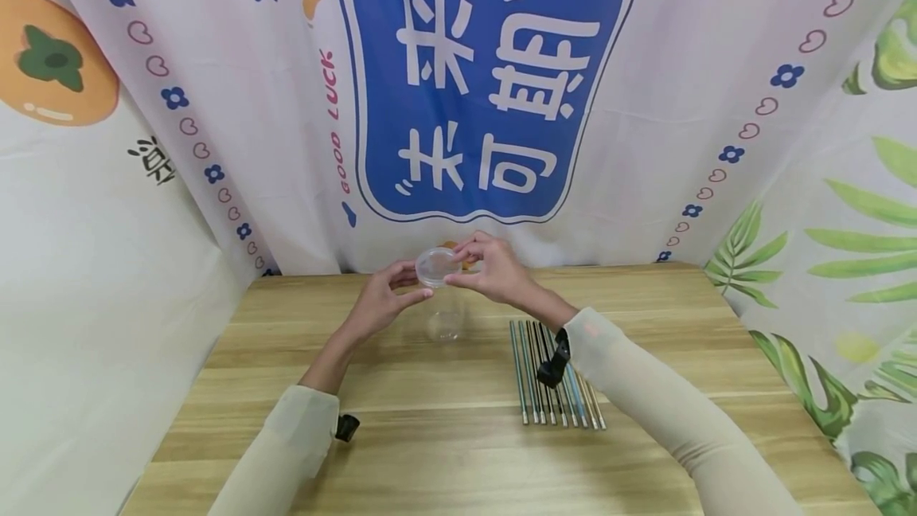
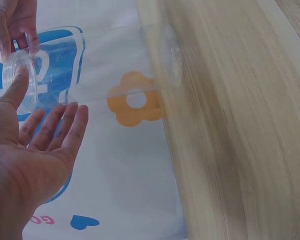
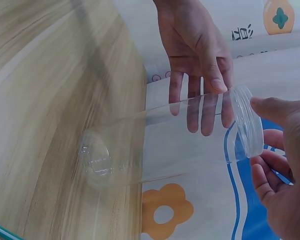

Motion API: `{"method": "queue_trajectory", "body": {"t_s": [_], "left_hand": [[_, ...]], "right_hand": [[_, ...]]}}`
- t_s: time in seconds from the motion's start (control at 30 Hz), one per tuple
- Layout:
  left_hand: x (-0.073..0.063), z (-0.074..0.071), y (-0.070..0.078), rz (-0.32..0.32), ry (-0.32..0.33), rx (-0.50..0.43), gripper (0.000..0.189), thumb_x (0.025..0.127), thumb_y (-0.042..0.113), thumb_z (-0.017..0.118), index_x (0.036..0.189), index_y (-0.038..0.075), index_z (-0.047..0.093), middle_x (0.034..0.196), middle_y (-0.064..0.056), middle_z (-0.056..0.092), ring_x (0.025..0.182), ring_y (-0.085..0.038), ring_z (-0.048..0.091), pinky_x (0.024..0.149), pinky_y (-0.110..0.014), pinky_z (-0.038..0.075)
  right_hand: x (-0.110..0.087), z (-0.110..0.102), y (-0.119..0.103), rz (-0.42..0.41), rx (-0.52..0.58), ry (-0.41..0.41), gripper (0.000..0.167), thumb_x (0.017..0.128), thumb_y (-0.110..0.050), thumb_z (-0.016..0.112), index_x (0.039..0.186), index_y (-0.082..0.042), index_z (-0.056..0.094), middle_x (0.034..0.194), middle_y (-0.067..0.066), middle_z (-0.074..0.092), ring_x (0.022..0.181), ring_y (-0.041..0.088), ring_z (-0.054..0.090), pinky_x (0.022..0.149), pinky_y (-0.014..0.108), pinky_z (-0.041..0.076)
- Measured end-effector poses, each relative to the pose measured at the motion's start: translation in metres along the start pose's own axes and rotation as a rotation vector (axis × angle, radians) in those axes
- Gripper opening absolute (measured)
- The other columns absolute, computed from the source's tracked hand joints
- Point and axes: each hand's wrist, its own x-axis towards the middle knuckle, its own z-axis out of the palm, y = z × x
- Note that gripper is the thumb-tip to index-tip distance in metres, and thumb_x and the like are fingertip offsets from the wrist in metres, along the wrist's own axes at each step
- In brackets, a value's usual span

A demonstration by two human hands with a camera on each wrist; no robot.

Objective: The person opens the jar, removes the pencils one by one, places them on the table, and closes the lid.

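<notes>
A clear plastic jar (image 2: 115,65), tall and cylindrical, stands upright on the table near its back edge. Its ridged clear lid (image 3: 247,121) sits at the top. My right hand (image 1: 494,267) pinches this lid by its edge, thumb on one side and fingers on the other. On the jar's left side is my left hand (image 1: 383,297), its thumb at the rim. The fingers (image 3: 192,107) of the left hand extend nearly straight past the upper wall and show through the clear plastic.
Several slim pencil-like sticks (image 1: 530,373) with silver ends lie side by side on the wooden table (image 1: 401,436), partly under the right wrist. A printed cloth (image 1: 659,102) hangs right behind the table's back edge. Each wrist carries a small black camera (image 1: 347,427).
</notes>
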Motion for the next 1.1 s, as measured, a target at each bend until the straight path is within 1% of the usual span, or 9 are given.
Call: {"method": "queue_trajectory", "body": {"t_s": [0.03,0.1,0.3,0.5,0.6,0.7,0.87,1.0,1.1], "left_hand": [[0.000,0.000,-0.001,0.004,0.001,0.000,0.057,0.095,0.008,0.081,0.144,-0.007,0.057,0.137,-0.028,0.066,0.128,-0.044,0.064,0.109,-0.055,0.054],[0.001,-0.001,-0.004,0.010,0.001,0.003,0.058,0.095,0.011,0.082,0.145,-0.004,0.057,0.138,-0.026,0.066,0.128,-0.042,0.065,0.109,-0.054,0.055],[0.003,-0.001,-0.004,0.002,-0.029,0.027,0.062,0.095,0.019,0.083,0.148,0.000,0.056,0.140,-0.023,0.066,0.130,-0.040,0.064,0.107,-0.049,0.057],[0.004,-0.003,0.001,-0.011,-0.060,0.025,0.068,0.096,0.018,0.082,0.153,0.000,0.050,0.146,-0.023,0.062,0.134,-0.040,0.061,0.107,-0.047,0.057],[0.003,-0.007,0.002,-0.006,-0.061,0.032,0.070,0.096,0.017,0.081,0.155,0.000,0.048,0.149,-0.022,0.060,0.135,-0.039,0.060,0.109,-0.049,0.055],[0.000,-0.011,0.001,-0.003,-0.055,0.033,0.070,0.097,0.017,0.081,0.156,0.002,0.047,0.150,-0.020,0.059,0.136,-0.038,0.060,0.111,-0.052,0.053],[-0.009,-0.021,-0.007,0.000,-0.037,0.052,0.069,0.099,0.017,0.078,0.157,0.003,0.046,0.151,-0.021,0.059,0.137,-0.039,0.060,0.111,-0.050,0.054],[-0.015,-0.031,-0.016,-0.006,-0.018,0.114,0.068,0.100,0.021,0.077,0.157,0.003,0.046,0.150,-0.024,0.058,0.137,-0.041,0.059,0.108,-0.051,0.056],[-0.019,-0.038,-0.023,-0.014,-0.013,0.181,0.068,0.101,0.024,0.076,0.158,0.002,0.045,0.154,-0.024,0.054,0.141,-0.042,0.055,0.109,-0.055,0.054]], "right_hand": [[0.000,0.000,0.000,0.001,-0.003,0.001,0.033,0.081,-0.021,0.096,0.103,-0.001,0.081,0.113,0.009,0.073,0.101,0.025,0.069,0.086,0.033,0.062],[-0.001,0.000,0.000,0.002,-0.005,-0.003,0.033,0.081,-0.020,0.095,0.104,-0.001,0.081,0.114,0.010,0.073,0.103,0.029,0.069,0.087,0.034,0.063],[-0.002,-0.003,0.001,0.008,-0.009,-0.019,0.035,0.083,-0.021,0.094,0.108,0.000,0.080,0.118,0.012,0.072,0.107,0.030,0.070,0.090,0.035,0.063],[-0.003,-0.006,0.000,0.008,-0.007,-0.024,0.036,0.084,-0.020,0.093,0.110,0.000,0.079,0.123,0.013,0.072,0.108,0.033,0.071,0.091,0.035,0.064],[-0.003,-0.007,0.001,-0.005,-0.015,-0.024,0.039,0.085,-0.021,0.092,0.114,0.000,0.078,0.125,0.014,0.071,0.109,0.030,0.071,0.090,0.034,0.064],[-0.004,-0.009,0.003,-0.024,-0.015,-0.023,0.044,0.085,-0.022,0.092,0.119,0.001,0.077,0.128,0.015,0.071,0.114,0.029,0.069,0.091,0.035,0.064],[-0.010,-0.016,0.009,-0.045,-0.020,-0.018,0.045,0.087,-0.023,0.090,0.123,0.000,0.076,0.131,0.017,0.070,0.120,0.031,0.068,0.096,0.041,0.063],[-0.021,-0.026,0.018,-0.031,-0.061,-0.026,0.044,0.091,-0.022,0.087,0.126,0.001,0.074,0.136,0.018,0.069,0.124,0.035,0.067,0.101,0.048,0.061],[-0.031,-0.035,0.027,-0.005,-0.126,-0.052,0.046,0.094,-0.024,0.083,0.131,0.001,0.072,0.143,0.018,0.065,0.132,0.037,0.062,0.110,0.053,0.054]]}}
